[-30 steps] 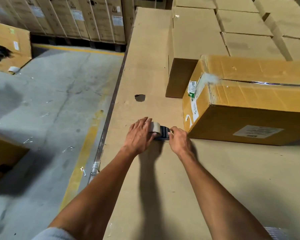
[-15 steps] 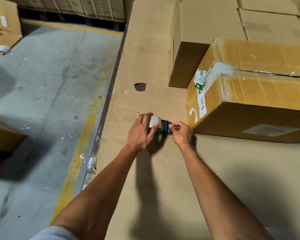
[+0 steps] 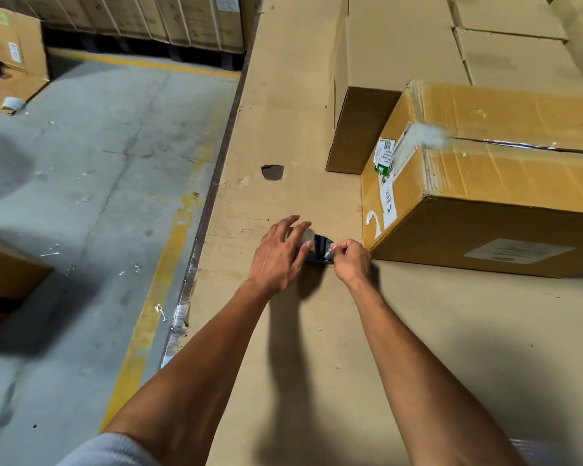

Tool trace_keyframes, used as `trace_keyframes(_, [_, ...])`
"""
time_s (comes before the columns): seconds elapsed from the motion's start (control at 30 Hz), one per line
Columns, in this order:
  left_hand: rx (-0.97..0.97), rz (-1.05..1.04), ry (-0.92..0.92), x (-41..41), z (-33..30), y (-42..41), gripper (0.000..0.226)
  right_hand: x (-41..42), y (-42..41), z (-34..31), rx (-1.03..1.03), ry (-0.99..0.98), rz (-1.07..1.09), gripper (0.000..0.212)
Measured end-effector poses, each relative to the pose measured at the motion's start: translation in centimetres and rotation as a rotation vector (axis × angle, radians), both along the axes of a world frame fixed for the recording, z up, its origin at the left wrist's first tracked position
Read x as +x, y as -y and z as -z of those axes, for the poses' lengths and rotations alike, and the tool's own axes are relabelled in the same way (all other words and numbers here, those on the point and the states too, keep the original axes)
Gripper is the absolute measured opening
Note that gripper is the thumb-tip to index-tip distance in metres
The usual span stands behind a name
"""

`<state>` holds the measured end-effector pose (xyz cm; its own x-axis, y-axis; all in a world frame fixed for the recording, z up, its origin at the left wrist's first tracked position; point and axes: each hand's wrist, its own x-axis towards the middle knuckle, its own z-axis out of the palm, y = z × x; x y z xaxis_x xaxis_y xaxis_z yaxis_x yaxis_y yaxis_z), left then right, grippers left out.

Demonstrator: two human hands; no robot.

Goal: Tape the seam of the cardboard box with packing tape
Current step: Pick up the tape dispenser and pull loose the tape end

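A dark blue tape dispenser (image 3: 321, 250) with a tan tape roll lies on the cardboard-covered work surface (image 3: 317, 331). My left hand (image 3: 278, 252) is closed over the roll. My right hand (image 3: 349, 258) pinches the shiny free end of the tape at the dispenser's right side. Just right of my hands stands the yellowish cardboard box (image 3: 485, 183), its top seam (image 3: 525, 148) a dark gap with a scuffed white patch of old tape at the near corner. Labels cover its left face.
Plain brown boxes (image 3: 401, 55) are stacked behind the box. A hole (image 3: 272, 172) marks the surface ahead of my hands. The surface's left edge drops to a concrete floor (image 3: 81, 163) with a yellow line, more cartons and a spare tape roll (image 3: 12, 103).
My right fingers have closed onto the tape's free end at the dispenser. My left hand has stayed on the roll. The view has shifted slightly nearer to the box.
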<state>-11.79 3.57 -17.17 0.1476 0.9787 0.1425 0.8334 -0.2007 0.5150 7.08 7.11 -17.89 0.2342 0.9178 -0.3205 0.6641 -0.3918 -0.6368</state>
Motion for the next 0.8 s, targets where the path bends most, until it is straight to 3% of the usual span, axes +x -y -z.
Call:
trace_keyframes(0.17, [0.039, 0.027, -0.08, 0.5, -0.1, 0.1, 0.061, -0.5, 0.4, -0.7, 0.054, 0.035, -0.01, 0.021])
trace_keyframes(0.37, [-0.011, 0.045, -0.003, 0.1, -0.2, -0.2, 0.056, 0.4, 0.0, -1.4, 0.009, 0.06, 0.059, 0.016])
trace_keyframes(0.63, [0.002, 0.058, 0.047, -0.4, 0.3, -0.4, 0.052, 0.0, 0.4, -1.4, -0.037, -0.005, -0.038, 0.041])
trace_keyframes(0.8, [0.023, 0.057, 0.066, -0.4, 0.5, -0.3, 0.051, 0.1, 0.9, -1.4, -0.015, -0.008, -0.015, 0.026])
